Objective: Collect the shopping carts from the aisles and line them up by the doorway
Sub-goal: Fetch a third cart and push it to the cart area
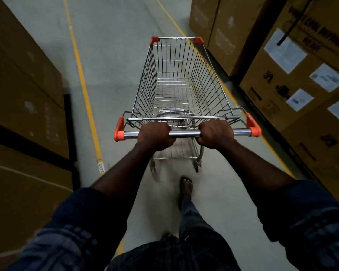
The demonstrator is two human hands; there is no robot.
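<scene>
A wire shopping cart (176, 79) with orange corner caps stands in front of me in a warehouse aisle, its basket empty. Its chrome handle bar (185, 133) runs across the middle of the view. My left hand (155, 134) is wrapped around the left part of the bar. On the right part of the same bar, my right hand (215, 133) is closed. The rear wheels (197, 167) are blurred. My right foot in a sandal (186, 187) is on the floor just behind the cart.
Stacked cardboard boxes (24, 90) line the left side. Labelled boxes (294, 71) on racking stand close to the cart's right side. Yellow floor lines (82, 81) mark the grey concrete aisle, which runs on ahead of the cart.
</scene>
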